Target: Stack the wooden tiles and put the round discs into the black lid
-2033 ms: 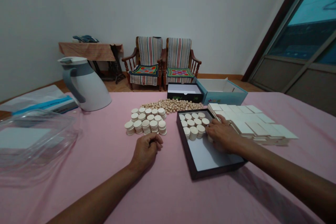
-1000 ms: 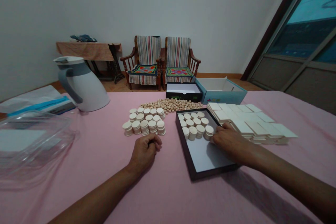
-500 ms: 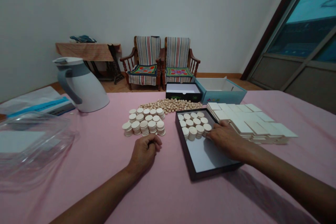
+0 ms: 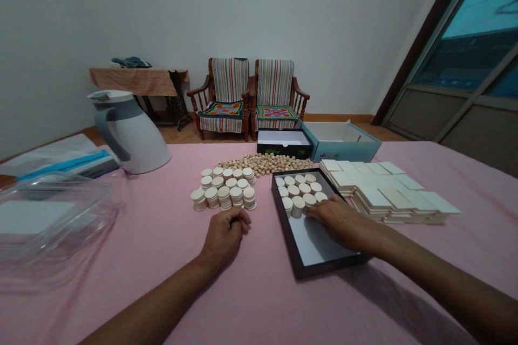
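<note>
My left hand (image 4: 226,230) rests on the pink tablecloth in a loose curl, with nothing seen in it. Just beyond it stand short stacks of round wooden discs (image 4: 224,194) in rows. My right hand (image 4: 338,221) reaches into a shallow black box with a white inside (image 4: 309,248). Its outstretched fingertips touch the front of the disc stacks (image 4: 298,204) standing in the box's far part, and its thumb is hidden. The hand covers part of the front row's right end and the box's right wall.
Piled square wooden tiles (image 4: 388,188) lie right of the box. Behind are a heap of small wooden pieces (image 4: 265,163), another black box (image 4: 284,143) and a light blue box (image 4: 343,141). A white jug (image 4: 140,137) and a clear plastic tray (image 4: 56,215) stand left.
My right hand has moved slightly left and nearer along the front row of stacks in the box. My left hand stays in place. The view has shifted a little.
</note>
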`<state>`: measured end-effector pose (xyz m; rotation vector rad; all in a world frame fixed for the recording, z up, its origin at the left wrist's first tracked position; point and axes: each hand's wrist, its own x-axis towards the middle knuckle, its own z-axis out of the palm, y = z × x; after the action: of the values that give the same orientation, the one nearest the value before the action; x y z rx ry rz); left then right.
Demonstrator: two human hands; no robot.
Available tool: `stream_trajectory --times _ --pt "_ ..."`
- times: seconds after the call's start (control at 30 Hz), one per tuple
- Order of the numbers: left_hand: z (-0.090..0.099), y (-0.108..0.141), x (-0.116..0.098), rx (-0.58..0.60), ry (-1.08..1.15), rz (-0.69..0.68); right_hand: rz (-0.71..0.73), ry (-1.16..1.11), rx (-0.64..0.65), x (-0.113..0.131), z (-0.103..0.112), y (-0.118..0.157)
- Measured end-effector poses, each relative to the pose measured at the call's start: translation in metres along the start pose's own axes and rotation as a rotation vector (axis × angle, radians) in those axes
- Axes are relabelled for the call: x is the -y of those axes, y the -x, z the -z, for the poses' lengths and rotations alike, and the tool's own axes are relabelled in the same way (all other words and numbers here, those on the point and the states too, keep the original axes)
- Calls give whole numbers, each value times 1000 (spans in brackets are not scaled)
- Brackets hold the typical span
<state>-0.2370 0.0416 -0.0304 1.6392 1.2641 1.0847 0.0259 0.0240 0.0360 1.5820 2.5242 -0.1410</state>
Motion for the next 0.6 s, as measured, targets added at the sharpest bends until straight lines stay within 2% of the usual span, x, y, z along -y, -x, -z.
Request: stream_trajectory --times 0.13,0.3,0.43,0.6 --pt "1 1 0 9 15 3 -80 -49 -11 -1 11 4" --pt "1 0 0 1 29 29 -48 -125 -214 22 40 0" --pt "2 -2 -1 21 16 68 39 -139 -307 47 50 -25" --pt "17 -1 -1 93 -84 32 77 -115 -285 71 47 -60"
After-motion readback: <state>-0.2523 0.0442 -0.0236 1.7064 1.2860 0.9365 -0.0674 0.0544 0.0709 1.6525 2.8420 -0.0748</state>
